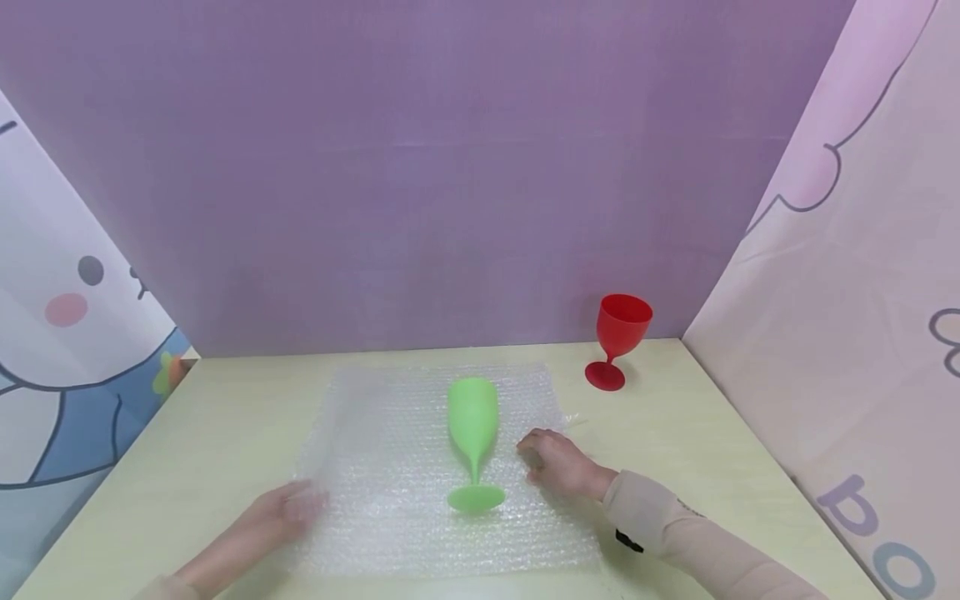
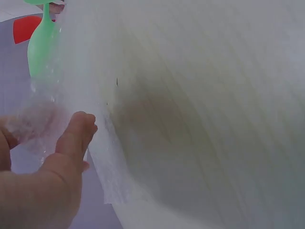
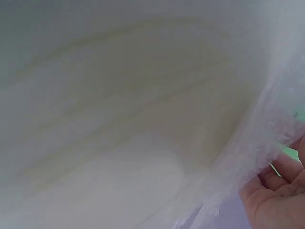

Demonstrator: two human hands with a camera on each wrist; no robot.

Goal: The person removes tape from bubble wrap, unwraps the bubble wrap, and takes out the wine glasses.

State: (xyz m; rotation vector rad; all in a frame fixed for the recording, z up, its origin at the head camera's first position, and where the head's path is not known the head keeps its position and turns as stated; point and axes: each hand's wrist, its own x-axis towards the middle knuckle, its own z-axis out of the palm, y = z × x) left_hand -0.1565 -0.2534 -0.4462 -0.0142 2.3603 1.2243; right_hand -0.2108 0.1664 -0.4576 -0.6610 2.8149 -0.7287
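A sheet of clear bubble wrap (image 1: 390,475) lies spread on the table. On it a light green plastic goblet (image 1: 472,417) rests on its side, its foot toward me and its bowl pointing away. My left hand (image 1: 288,508), slightly blurred, holds the sheet's left edge. In the left wrist view, the bubble wrap (image 2: 45,119) passes between the thumb and fingers of that hand. With curled fingers, my right hand (image 1: 558,464) grips the right edge beside the goblet. Its fingers (image 3: 281,176) are partly hidden behind the wrap in the right wrist view.
A red goblet (image 1: 622,329) stands upright at the back right of the pale table (image 1: 697,433). A purple backdrop (image 1: 450,183) rises behind the table. Printed cloths hang at the left (image 1: 60,358) and right (image 1: 840,317) sides.
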